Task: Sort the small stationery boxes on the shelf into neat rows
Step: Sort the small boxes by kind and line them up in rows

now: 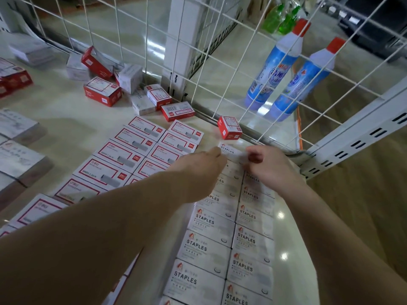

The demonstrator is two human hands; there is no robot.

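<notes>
Your forearms crossed the lower frame and hid part of the rows beneath them. Your left hand (203, 167) covered the inner end of a white box (229, 150) at the far end of the white rows; its fingers were out of sight, so you could not tell how they lay. Your right hand (267, 165) met the box's other end with fingers (255, 157) curled, pinching it. Only the word "STAPLES" and a small logo showed between the two hands.

Behind that box, two columns of white boxes (229, 243) ran toward you, edges touching, the nearest cut off by the bottom edge. To their left lay two columns of red-framed boxes (123, 159), partly under your left arm. A small red box (229, 127) stood tilted just beyond your hands, against the wire grid (141, 29). Further back a loose heap of red and white boxes (114, 84) lay jumbled on the shelf (66, 119). Through the grid, two blue bottles (293, 73) leaned, their labels too blurred to read.
</notes>
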